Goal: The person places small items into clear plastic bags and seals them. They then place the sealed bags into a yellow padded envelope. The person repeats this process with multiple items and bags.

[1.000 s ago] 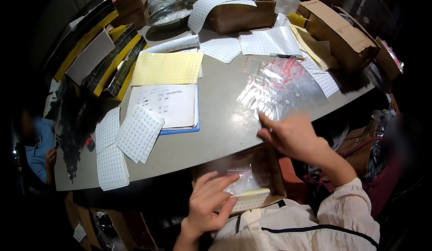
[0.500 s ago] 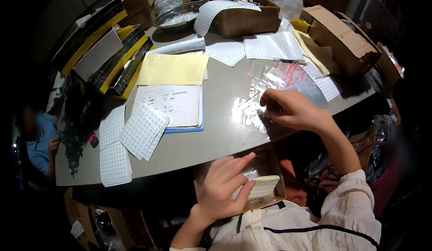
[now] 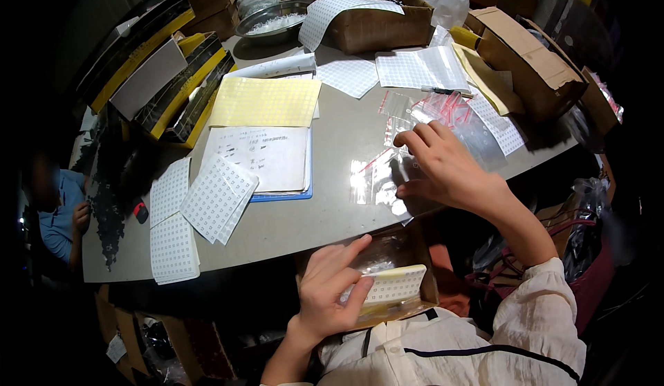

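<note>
Below, box (image 3: 431, 290) holds bags (image 3: 389, 245); left hand (image 3: 330, 283) pinching sticker sheet (image 3: 395, 286), right hand (image 3: 443, 166) gaping, empty.

The bags (image 3: 370, 178) look glossy plastic, the printed sheet (image 3: 400, 286) paper.

Right hand (image 3: 446, 168) curls over clear bags (image 3: 367, 180), left hand (image 3: 326, 286) by a sticker sheet (image 3: 400, 287).

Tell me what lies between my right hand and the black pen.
In the head view, a pile of clear bags with red strips lies between your right hand and the pen.
</note>
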Tool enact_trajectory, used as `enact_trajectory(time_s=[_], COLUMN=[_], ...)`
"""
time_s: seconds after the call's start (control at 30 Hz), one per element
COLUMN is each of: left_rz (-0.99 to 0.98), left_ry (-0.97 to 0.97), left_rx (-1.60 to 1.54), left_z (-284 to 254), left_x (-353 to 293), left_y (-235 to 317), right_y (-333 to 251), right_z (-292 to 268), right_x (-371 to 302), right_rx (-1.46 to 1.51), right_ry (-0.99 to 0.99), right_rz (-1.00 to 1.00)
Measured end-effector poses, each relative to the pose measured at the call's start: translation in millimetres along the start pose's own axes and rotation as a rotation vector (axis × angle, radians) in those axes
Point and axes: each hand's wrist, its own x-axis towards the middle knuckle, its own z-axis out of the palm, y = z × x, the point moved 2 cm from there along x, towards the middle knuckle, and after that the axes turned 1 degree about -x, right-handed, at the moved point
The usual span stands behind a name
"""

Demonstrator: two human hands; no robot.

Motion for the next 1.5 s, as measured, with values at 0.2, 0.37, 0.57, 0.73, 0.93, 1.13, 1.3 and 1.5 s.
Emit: enact_trajectory(time_s=[0.2, 0.37, 0.57, 0.73, 0.93, 1.13, 1.3, 1.5], left_rz=[-0.037, -0.056, -0.023, -0.124, -0.359, -0.447, -0.549, -0.508], left_ry=[0.063, 0.056, 0.051, 0.059, 0.283, 0.25, 0.272, 0.148], left_rx=[-0.008, -0.061, -0.038, -0.082, -0.369, -0.266, -0.249, -0.126], left_z=[-10, -7, -6, -10, -26, -33, -14, 6], left_x=[-10, -8, -1, -13, -31, -36, -35, -15], left_y=[1, -3, 5, -4, 1, 9, 9, 24], right_y=[1, -2, -20, -37, -44, -52, -54, -94], right_z=[-17, -5, -2, 5, 20, 14, -10, 8], right_x=[-18, -31, -39, -59, -88, -82, -64, -46], right_rx=[0.268, 0.383, 0.107, 0.056, 0.046, 0.453, 0.602, 0.706], right_ry=[-0.055, -0.058, -0.092, -0.005, 0.083, 0.087, 0.047, -0.049], right_rz=[-0.002, -0.028, -0.262, -0.185, -0.289, -0.354, -0.048, -0.126])
